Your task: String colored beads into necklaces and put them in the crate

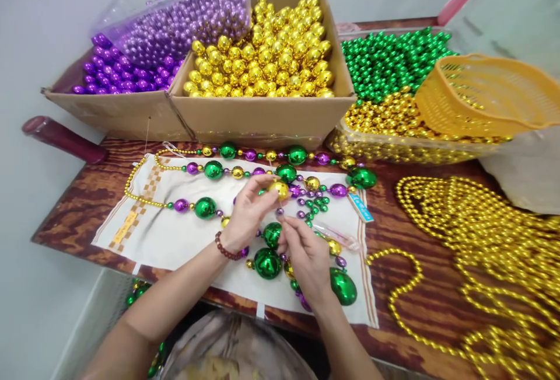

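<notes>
My left hand (248, 209) is closed, with a large gold bead (279, 191) pinched between thumb and fingers. Just below it, the fingertips of my right hand (306, 254) are pressed together; what they grip is too small to make out. A small purple bead (280, 212) sits between the two hands. Under and around them, strung beads in green, purple and gold lie on a white cloth (175, 240), including a big green bead (268, 263) and an egg-shaped green bead (343, 286). Loose small green beads (317, 204) lie beyond my right hand.
Cardboard boxes hold purple beads (126, 73) and gold beads (262, 53) at the back. A clear tub (371, 149) of green and gold beads carries an orange basket (494, 100). Gold bead chains (503, 251) are piled on the right. A dark red handle-like object (65, 138) projects at left.
</notes>
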Action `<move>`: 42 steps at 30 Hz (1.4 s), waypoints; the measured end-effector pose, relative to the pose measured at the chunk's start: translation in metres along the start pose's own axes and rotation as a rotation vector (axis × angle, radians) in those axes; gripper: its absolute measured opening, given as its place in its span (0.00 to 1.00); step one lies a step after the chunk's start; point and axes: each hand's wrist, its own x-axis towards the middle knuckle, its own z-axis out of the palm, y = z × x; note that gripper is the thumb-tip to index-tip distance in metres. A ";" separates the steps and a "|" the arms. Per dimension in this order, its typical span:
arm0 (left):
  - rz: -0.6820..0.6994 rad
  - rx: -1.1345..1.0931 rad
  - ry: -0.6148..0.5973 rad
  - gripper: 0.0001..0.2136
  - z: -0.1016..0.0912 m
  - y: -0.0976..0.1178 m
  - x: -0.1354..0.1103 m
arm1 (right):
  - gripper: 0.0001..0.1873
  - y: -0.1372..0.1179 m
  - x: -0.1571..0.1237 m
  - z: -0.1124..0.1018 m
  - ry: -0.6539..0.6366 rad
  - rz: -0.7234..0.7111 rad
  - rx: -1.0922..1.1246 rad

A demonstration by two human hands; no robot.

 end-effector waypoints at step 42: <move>-0.174 -0.150 -0.076 0.07 -0.010 0.049 0.045 | 0.09 -0.005 -0.009 -0.015 0.009 -0.098 0.045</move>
